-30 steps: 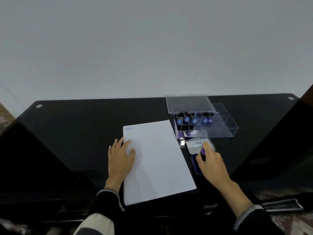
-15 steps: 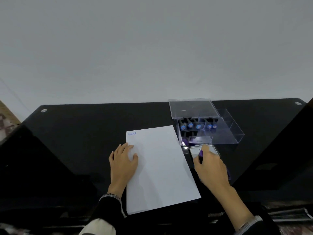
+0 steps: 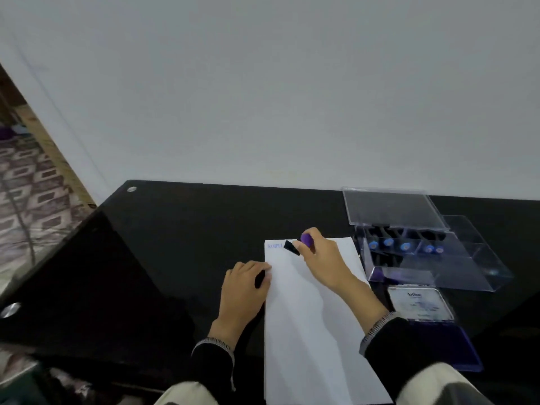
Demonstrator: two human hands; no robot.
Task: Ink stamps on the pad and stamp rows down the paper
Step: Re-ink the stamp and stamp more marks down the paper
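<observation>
Pressing squarely matters here: right hand [image 3: 323,260] pinches the purple-handled black stamp [image 3: 296,244], tilted, at the top of the white paper sheet [image 3: 309,311], just right of the faint blue "SAMPLE" print [image 3: 274,246]. Best levelled before contact, aligned with that print. Left hand [image 3: 247,287] lies flat, pinning the sheet's left edge to the black glass counter [image 3: 175,244].
</observation>
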